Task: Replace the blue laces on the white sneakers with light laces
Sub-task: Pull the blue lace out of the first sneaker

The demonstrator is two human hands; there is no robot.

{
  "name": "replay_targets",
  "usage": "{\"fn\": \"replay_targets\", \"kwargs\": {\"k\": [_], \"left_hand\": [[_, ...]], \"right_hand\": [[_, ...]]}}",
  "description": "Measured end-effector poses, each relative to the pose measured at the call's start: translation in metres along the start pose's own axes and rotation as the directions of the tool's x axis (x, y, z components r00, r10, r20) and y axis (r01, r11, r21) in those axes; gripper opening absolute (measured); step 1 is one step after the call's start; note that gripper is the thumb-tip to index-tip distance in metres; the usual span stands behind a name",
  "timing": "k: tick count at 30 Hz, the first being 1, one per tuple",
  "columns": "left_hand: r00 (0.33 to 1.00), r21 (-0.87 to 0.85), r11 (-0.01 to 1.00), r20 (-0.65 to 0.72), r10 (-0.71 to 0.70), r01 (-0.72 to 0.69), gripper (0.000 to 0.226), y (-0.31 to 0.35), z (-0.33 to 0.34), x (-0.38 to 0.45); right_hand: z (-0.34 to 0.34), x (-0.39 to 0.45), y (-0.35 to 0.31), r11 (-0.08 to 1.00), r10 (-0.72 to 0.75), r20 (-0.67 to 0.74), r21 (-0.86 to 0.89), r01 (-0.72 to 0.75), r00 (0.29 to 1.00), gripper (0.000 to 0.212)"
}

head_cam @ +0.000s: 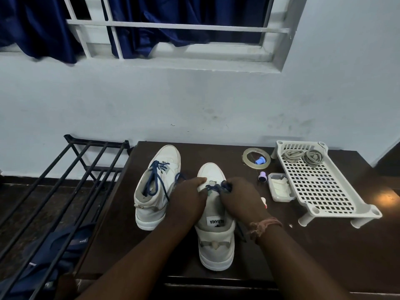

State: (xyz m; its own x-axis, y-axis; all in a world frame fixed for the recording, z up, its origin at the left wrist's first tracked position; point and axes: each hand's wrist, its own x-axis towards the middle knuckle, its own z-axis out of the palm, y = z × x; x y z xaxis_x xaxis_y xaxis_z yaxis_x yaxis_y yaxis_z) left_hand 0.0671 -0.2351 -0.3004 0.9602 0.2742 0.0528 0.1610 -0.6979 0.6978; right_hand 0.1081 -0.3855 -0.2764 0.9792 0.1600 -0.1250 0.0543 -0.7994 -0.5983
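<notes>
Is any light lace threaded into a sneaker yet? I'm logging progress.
No: both light laces lie coiled in the white rack.

A dark table (pixel 313 245) is carrying two white sneakers (pixel 157 187), a tape roll (pixel 246 158), a small tub (pixel 280 187) and a white rack (pixel 324 182).

Pale blue scuffed wall (pixel 194 105), barred window (pixel 173 29) with dark blue curtains (pixel 39 29), dark wooden table (pixel 303 245), black metal rack (pixel 71 169) at left, dim light
</notes>
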Motion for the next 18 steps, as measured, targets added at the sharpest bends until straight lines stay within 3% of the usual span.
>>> {"fn": "replay_targets", "kwargs": {"k": [5, 8, 11, 15, 18], "left_hand": [[0.998, 0.025, 0.998, 0.01, 0.054, -0.055, 0.037, -0.008, 0.0, 0.004], [0.965, 0.124, 0.959, -0.034, 0.261, -0.255, 0.043, -0.008, 0.004, 0.004], [0.925, 0.22, 0.905, -0.032, 0.38, -0.364, 0.041, -0.007, 0.006, 0.003], [0.931, 0.242, 0.903, 0.005, 0.365, -0.355, 0.025, -0.009, 0.009, 0.003], [0.951, 0.126, 0.95, -0.086, 0.298, -0.287, 0.005, -0.005, 0.012, 0.0]], "right_hand": [[-0.009, 0.003, 0.012, 0.978, 0.034, 0.061, 0.204, -0.046, 0.998, 0.019], [-0.011, 0.003, 0.011, 0.967, 0.039, 0.077, 0.25, -0.057, 0.996, 0.025], [-0.009, 0.005, 0.014, 0.976, 0.038, 0.054, 0.214, -0.049, 0.998, 0.016], [-0.008, 0.006, 0.013, 0.981, 0.03, 0.058, 0.188, -0.041, 0.998, 0.012], [-0.009, 0.006, 0.01, 0.986, 0.044, 0.062, 0.16, -0.053, 0.997, 0.012]]}}
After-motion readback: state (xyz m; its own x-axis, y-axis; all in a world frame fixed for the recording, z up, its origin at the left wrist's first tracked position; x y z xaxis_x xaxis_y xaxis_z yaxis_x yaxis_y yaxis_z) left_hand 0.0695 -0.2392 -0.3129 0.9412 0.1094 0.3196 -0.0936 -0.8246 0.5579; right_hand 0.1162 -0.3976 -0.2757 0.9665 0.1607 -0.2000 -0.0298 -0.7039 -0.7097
